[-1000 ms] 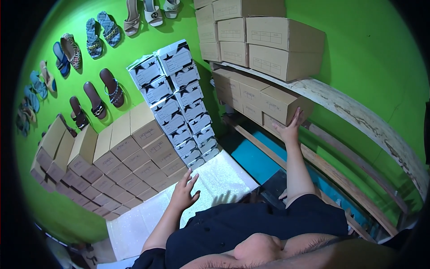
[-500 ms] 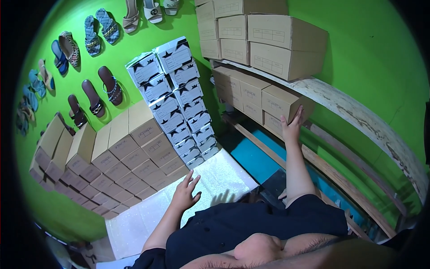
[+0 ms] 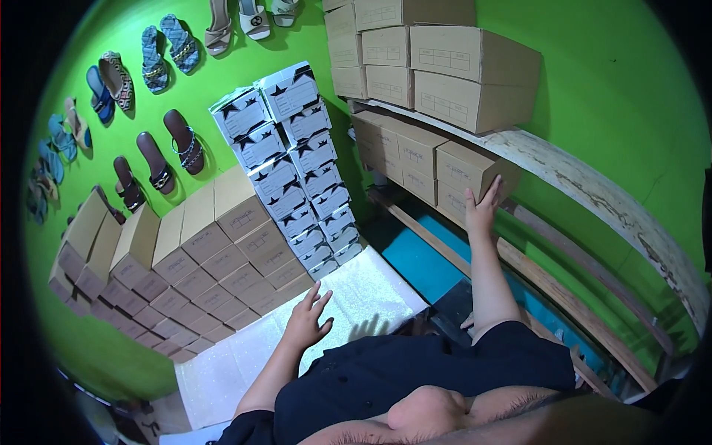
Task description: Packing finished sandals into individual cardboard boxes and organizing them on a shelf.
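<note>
My right hand (image 3: 483, 208) reaches to the shelf on the right. Its fingers are stretched out and lie against the near corner of a brown cardboard box (image 3: 463, 169), the upper one of two stacked at the row's end. The lower box (image 3: 452, 199) is partly covered by that hand. My left hand (image 3: 305, 320) hovers over a white glittery tabletop (image 3: 356, 297), fingers apart, with nothing in it. A shadow of a hand falls on the tabletop beside it.
Stacked brown boxes (image 3: 222, 259) and a tall stack of white boxes with black stars (image 3: 297, 170) stand along the green wall. Sandals (image 3: 182, 141) hang there. Bigger cartons (image 3: 449, 89) sit on the marbled upper shelf (image 3: 593, 170). Wooden rails (image 3: 571, 319) run below it.
Both hands stay almost where they were. The upper brown box under my right hand sits very slightly differently, its left edge a touch further right.
</note>
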Available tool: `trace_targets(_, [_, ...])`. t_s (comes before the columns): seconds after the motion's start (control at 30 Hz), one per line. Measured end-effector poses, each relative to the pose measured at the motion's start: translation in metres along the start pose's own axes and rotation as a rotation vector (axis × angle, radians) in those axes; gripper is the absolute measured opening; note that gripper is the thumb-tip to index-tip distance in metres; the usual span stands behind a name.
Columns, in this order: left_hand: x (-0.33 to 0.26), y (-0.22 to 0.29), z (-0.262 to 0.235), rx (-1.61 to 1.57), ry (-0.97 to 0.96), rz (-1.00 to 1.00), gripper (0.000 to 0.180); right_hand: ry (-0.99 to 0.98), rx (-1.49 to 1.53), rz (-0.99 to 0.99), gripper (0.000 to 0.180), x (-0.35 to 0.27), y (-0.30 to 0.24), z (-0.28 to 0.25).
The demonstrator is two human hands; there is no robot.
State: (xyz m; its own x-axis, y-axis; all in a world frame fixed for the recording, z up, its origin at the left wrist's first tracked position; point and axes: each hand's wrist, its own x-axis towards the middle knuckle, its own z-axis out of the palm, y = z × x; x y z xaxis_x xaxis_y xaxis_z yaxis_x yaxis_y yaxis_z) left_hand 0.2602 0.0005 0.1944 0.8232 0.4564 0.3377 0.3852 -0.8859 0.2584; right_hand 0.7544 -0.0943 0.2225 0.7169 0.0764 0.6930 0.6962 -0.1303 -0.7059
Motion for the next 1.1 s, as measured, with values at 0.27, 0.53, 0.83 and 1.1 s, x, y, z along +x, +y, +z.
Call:
trace_targets(0.27, [-0.006, -0.003, 0.0, -0.003, -0.001, -0.008, 0.072, -0.607, -0.381, -0.689, 0.087, -0.074, -0.046, 0.057])
trace_targets(0.53, [-0.02, -0.006, 0.002, -0.015, 0.006, -0.049, 0.071, -0.695, -1.178, -0.849, 0.071, -0.05, 0.01, 0.127])
trace_targets(0.83, [-0.049, -0.013, -0.005, -0.019, 0.015, -0.182, 0.071, -0.651, -1.337, -0.96, 0.066, -0.05, 0.027, 0.152])
trace_targets(1.1, [-0.079, -0.021, -0.005, -0.018, 0.026, -0.308, 0.072, -0.65, -1.335, -1.002, 0.064, -0.045, 0.027, 0.16])
